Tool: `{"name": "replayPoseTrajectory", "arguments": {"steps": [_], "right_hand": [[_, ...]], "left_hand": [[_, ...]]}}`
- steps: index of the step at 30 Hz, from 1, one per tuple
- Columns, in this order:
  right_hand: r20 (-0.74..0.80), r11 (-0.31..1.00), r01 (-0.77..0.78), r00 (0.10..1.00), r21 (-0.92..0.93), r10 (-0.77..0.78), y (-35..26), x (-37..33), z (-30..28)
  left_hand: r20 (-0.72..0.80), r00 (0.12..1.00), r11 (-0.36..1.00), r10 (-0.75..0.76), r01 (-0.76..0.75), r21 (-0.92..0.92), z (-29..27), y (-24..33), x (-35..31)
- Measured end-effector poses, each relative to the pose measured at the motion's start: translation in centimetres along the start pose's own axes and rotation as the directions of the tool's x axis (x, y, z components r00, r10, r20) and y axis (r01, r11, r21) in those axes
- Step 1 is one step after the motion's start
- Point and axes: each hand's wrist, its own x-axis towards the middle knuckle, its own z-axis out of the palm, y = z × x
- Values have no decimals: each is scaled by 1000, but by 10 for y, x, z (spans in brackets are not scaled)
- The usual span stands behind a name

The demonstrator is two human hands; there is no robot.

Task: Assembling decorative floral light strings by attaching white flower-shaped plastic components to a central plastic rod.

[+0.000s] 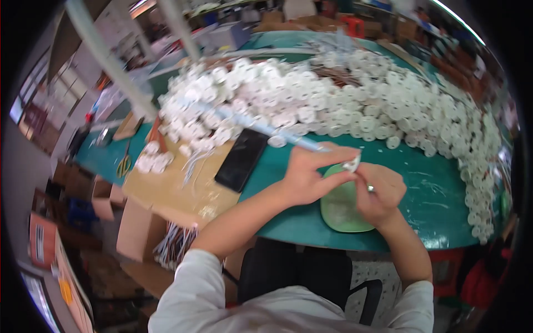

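Observation:
Above the green tray (341, 213), my two hands meet at a small white part (352, 164). My left hand (308, 175) pinches it between thumb and forefinger. From the right, my right hand (383, 191) is closed, its fingertips at the part's lower edge. A small shiny spot shows by the right fingers; I cannot make out what it is. A long pale-blue strip (275, 131) stretches from behind my left hand up to the left, over the heap of round white plastic pieces (355, 105). Blur hides whether the left hand grips this strip.
A black phone (241, 160) lies on a tan board (172, 186) left of my hands, near several thin white strands. Scissors (124, 165) rest on the green table (433, 216) farther left. Below its edge, an open carton (141, 230) stands near a bundle of wires (176, 244).

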Motion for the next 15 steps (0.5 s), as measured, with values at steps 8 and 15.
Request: {"name": "replayPoseTrajectory", "arguments": {"steps": [8, 15], "right_hand": [[-92, 983, -173, 982, -62, 167, 22, -9, -8], [58, 980, -198, 979, 17, 196, 16, -7, 9]], "left_hand": [[-276, 908, 921, -317, 364, 140, -168, 43, -3], [-204, 643, 194, -738, 492, 849, -372, 73, -73]]}}
